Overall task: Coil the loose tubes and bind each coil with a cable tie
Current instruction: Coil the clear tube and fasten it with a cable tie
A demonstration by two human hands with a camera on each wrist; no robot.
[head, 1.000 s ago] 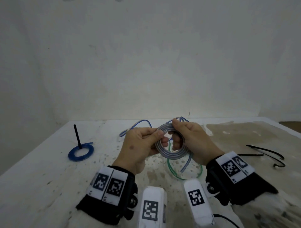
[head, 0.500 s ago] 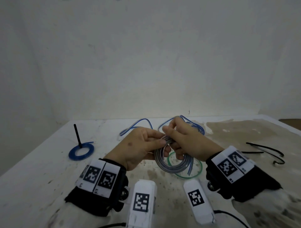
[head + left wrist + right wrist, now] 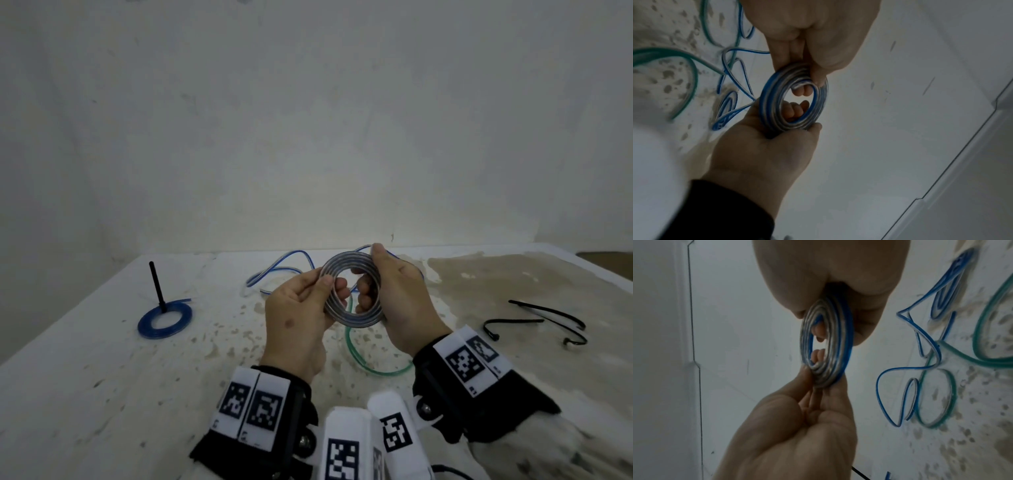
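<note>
- Hanging above the table (image 3: pixel 85 377), the coil (image 3: pixel 352 291) of blue-and-clear tube is held upright between both hands.
- The left hand (image 3: pixel 298 318) pinches its left side, thumb in front, fingers curled through the hole.
- The right hand (image 3: pixel 400 298) grips its right side, thumb on the top, fingers curled through the hole.
- Under the hands lie a loose blue tube (image 3: pixel 281 267) and a green tube (image 3: pixel 359 356).
- A bound blue coil (image 3: pixel 164 318) with an upright black tie (image 3: pixel 157 284) sits far left.
- Spare ties (image 3: pixel 544 318) lie well apart at right.
</note>
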